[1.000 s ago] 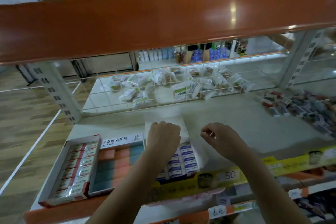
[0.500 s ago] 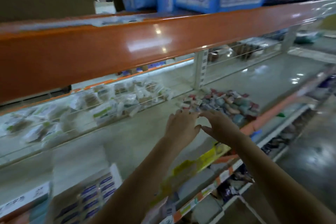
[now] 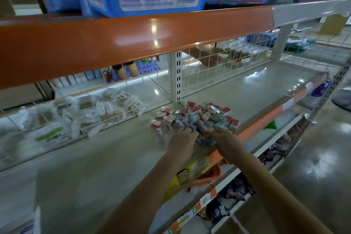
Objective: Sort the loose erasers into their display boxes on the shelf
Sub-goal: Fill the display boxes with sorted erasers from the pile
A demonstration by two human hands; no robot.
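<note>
A heap of loose erasers (image 3: 197, 118), in red, blue and grey sleeves, lies on the grey shelf (image 3: 106, 157) near its orange front edge. My left hand (image 3: 182, 141) rests on the near left side of the heap, fingers reaching into it. My right hand (image 3: 222, 136) touches the heap's near right side. Motion blur hides whether either hand holds an eraser. Only a corner of a display box (image 3: 30, 226) shows at the bottom left edge.
A white wire grid (image 3: 218, 62) backs the shelf, with packaged goods (image 3: 79, 116) behind it at left. An orange beam (image 3: 133, 40) of the upper shelf runs overhead, blue packs above it. Price labels (image 3: 191, 169) line the front edge. Lower shelves and shiny floor lie right.
My view swung right, away from the display boxes. Both hands travelled from the blue eraser box to the loose heap and now touch it.
</note>
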